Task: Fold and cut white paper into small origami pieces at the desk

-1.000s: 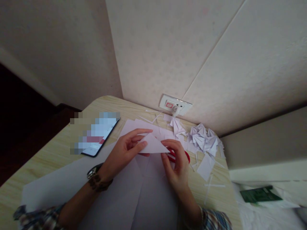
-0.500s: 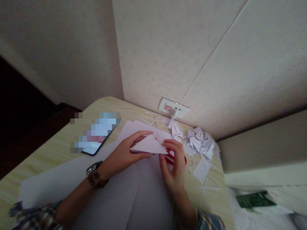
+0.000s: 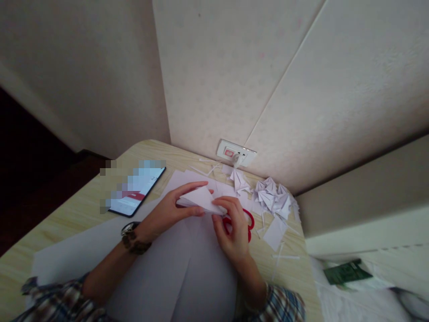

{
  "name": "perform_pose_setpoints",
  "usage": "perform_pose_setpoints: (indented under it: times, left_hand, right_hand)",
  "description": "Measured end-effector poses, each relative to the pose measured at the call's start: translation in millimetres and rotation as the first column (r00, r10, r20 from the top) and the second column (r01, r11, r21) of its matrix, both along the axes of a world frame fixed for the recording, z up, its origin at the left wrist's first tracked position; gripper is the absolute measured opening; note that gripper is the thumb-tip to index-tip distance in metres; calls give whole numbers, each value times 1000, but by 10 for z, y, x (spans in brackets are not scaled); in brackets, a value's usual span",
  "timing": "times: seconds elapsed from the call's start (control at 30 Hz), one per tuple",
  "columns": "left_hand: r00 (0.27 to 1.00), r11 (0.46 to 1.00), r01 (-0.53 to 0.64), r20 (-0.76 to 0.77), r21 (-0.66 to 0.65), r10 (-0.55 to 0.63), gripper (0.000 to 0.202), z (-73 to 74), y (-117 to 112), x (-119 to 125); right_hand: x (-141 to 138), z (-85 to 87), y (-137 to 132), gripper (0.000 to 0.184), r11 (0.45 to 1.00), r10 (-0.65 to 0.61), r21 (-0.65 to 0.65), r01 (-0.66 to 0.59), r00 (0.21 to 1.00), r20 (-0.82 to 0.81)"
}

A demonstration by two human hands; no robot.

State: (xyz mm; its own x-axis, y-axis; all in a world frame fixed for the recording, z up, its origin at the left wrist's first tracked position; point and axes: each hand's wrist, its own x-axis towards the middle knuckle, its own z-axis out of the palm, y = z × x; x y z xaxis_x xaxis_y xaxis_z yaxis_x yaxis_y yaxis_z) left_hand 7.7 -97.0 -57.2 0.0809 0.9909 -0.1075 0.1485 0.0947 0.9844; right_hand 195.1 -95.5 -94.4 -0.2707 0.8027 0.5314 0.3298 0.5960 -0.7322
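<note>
Between my two hands is a white folded paper (image 3: pixel 198 197), triangular in outline and with layered edges. My left hand (image 3: pixel 169 208) grips its left side, thumb along the near edge and fingers along the far one. At the right corner, my right hand (image 3: pixel 233 226) pinches the paper between thumb and fingertips. Red-handled scissors (image 3: pixel 250 219) lie just beyond my right hand, partly covered by it. Large white sheets (image 3: pixel 157 264) spread over the table below both hands.
A phone (image 3: pixel 137 192) with a lit screen rests on the wooden table (image 3: pixel 83 192) at left. Several folded paper pieces (image 3: pixel 273 197) are heaped at right, near a small paper rectangle (image 3: pixel 275 233) and thin strips (image 3: pixel 284 256). A wall socket (image 3: pixel 236 153) holds a plug.
The folded paper has tilted, its right corner lower and its layers now showing at the near edge. Both hands still hold it. More of the scissors' handles shows. The view has shifted slightly.
</note>
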Motion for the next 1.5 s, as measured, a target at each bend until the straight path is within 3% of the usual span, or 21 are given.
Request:
perform_pose_setpoints:
  times: [0.3, 0.47, 0.93, 1.13, 1.5]
  left_hand:
    - [995, 996, 94, 35, 0, -94, 68, -114, 11, -22]
    - [996, 997, 82, 20, 2, -82, 55, -94, 7, -14]
    - [994, 996, 85, -67, 38, -82, 50, -80, 2, 4]
    - [992, 994, 111, -56, 25, -109, 71, -71, -21, -3]
    - [986, 987, 162, -35, 21, -162, 72, -123, -4, -28]
  right_hand:
    - [-1, -12, 17, 16, 997, -41, -66, 43, 999, 33]
    - [-6, 8, 1, 14, 995, -61, -79, 66, 996, 61]
    - [2, -7, -21, 12, 990, -53, -125, 63, 995, 80]
    - [13, -22, -31, 17, 980, -116, -157, 126, 990, 76]
    - [19, 24, -44, 19, 958, -225, -165, 236, 971, 81]
